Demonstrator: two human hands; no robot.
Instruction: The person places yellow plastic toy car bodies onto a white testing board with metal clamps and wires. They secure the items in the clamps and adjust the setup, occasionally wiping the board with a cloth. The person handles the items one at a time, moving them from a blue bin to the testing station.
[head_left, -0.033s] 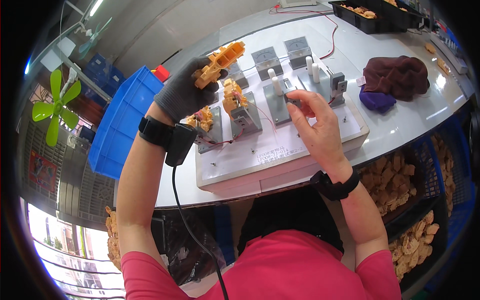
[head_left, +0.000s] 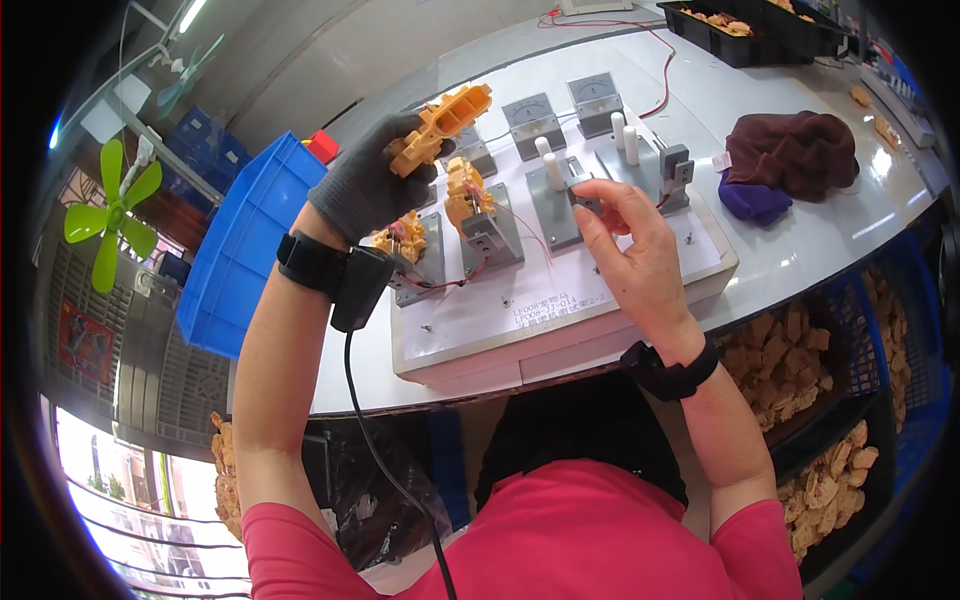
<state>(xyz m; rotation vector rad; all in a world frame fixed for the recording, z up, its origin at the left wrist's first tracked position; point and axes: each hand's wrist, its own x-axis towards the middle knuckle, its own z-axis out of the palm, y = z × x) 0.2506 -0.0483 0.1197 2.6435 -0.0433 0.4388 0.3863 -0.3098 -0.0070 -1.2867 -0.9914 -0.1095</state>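
My left hand (head_left: 372,185), in a dark grey glove, holds an orange plastic part (head_left: 442,123) up above the white test board (head_left: 520,310). My bare right hand (head_left: 625,245) reaches onto the board, fingertips pinching a small grey clamp fixture (head_left: 585,195) beside two white posts (head_left: 548,165). Two more orange parts (head_left: 462,190) sit in grey metal fixtures (head_left: 490,235) on the board, with thin red wires running from them. Three grey meters (head_left: 532,122) stand along the board's far edge.
A blue plastic bin (head_left: 245,250) stands left of the board. A dark red cloth (head_left: 795,150) and a purple cloth lie at right. A black tray (head_left: 760,35) with orange parts sits far back. Baskets of orange parts (head_left: 790,365) lie below the table at right.
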